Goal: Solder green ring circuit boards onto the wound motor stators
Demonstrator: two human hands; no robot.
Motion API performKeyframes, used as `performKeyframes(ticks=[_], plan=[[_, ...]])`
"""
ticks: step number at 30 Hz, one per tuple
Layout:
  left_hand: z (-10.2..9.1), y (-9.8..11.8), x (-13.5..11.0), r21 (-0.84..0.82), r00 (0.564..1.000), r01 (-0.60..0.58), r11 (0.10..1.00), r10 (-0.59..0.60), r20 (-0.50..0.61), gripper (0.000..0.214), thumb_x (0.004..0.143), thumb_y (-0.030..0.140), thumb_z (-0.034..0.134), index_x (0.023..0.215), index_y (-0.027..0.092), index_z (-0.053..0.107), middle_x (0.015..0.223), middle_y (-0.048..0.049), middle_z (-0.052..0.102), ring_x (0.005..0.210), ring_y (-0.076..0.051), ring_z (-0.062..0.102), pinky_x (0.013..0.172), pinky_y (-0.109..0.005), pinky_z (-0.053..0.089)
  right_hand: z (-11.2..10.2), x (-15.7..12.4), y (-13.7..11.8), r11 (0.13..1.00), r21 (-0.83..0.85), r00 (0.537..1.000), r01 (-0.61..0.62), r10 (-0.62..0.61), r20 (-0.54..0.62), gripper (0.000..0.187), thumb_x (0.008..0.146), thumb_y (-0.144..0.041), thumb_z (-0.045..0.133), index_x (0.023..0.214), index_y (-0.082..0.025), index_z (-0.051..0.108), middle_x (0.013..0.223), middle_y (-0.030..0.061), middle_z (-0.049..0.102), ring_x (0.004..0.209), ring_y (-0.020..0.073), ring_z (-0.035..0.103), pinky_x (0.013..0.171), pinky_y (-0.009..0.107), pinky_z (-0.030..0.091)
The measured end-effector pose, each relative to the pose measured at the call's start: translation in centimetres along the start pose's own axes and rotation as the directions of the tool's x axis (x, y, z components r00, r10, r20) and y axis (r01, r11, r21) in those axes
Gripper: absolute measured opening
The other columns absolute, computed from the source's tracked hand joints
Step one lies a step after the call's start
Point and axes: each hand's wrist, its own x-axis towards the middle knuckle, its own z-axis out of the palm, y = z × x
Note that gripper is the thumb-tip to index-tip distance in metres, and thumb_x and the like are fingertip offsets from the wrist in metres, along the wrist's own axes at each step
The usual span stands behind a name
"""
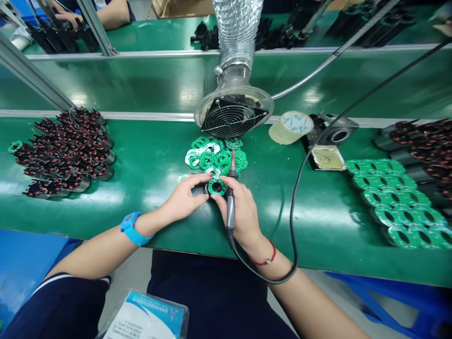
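Note:
A ring-shaped green circuit board (pixel 211 189) sits on top of a dark motor stator (pixel 206 189), most of which my fingers hide. My left hand (pixel 184 197) is closed around its left side, with thumb and fingertips against it. In my right hand (pixel 243 207) is a soldering iron (pixel 230 209), its tip pointing away from me. The right thumb and index finger also touch the board's right edge. Just beyond lies a loose pile of green and white ring boards (pixel 206 161), and the iron's tip is above its right part.
A fume duct with a fan (pixel 230 118) hangs over the pile. Wound stators (pixel 72 153) stand at left, more (pixel 423 141) at far right. Right of centre are a tape roll (pixel 290 128), soldering stand (pixel 328 157) and green boards (pixel 399 202). The iron's cable (pixel 292 221) loops across my right forearm.

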Motion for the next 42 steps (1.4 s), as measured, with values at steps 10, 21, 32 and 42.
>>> performKeyframes(ticks=[10,21,32,42], plan=[[0.1,0.1,0.0,0.392,0.983,-0.165,0.905,0.121,0.134,0.075,0.078,0.024,0.067,0.144,0.017,0.033,0.147,-0.0185,0.042,0.134,-0.033,0.041,0.11,-0.055,0.035,-5.9,4.1,4.0,0.996,0.042,0.994,-0.08,0.083,-0.065,0.032,0.092,-0.036,0.054,0.122,-0.024,0.053,0.119,0.0096,0.067,0.11,0.0243,0.063,0.095,0.043,0.05],[-5.7,0.6,4.0,0.485,0.917,0.108,0.868,0.101,-0.385,0.041,0.077,0.024,0.068,0.115,0.021,0.052,0.115,-0.0086,0.062,0.108,-0.025,0.058,0.098,-0.043,0.047,-7.2,7.5,12.1,0.989,-0.075,0.99,-0.128,0.124,-0.065,0.037,0.093,-0.049,0.045,0.115,-0.024,0.06,0.086,0.0051,0.076,0.071,0.0238,0.072,0.059,0.033,0.054],[-12.1,-0.1,22.0,0.512,0.758,0.373,0.774,0.064,-0.649,0.046,0.077,0.018,0.069,0.118,0.011,0.05,0.125,-0.0219,0.06,0.122,-0.032,0.054,0.103,-0.042,0.041,-6.5,8.3,15.2,0.992,0.049,0.993,-0.115,0.116,-0.013,0.033,0.092,-0.044,0.049,0.118,-0.027,0.057,0.077,0.0011,0.075,0.062,0.0227,0.072,0.051,0.032,0.055],[-12.4,1.5,12.0,0.554,0.886,0.293,0.779,-0.004,-0.463,0.058,0.085,0.03,0.054,0.136,0.009,0.037,0.135,-0.0206,0.053,0.11,-0.023,0.061,0.095,-0.036,0.049,-6.5,8.4,14.9,0.984,-0.086,0.988,-0.156,0.155,-0.022,0.046,0.089,-0.031,0.05,0.133,-0.018,0.046,0.113,0.0131,0.069,0.099,0.0261,0.069,0.08,0.04,0.058]])
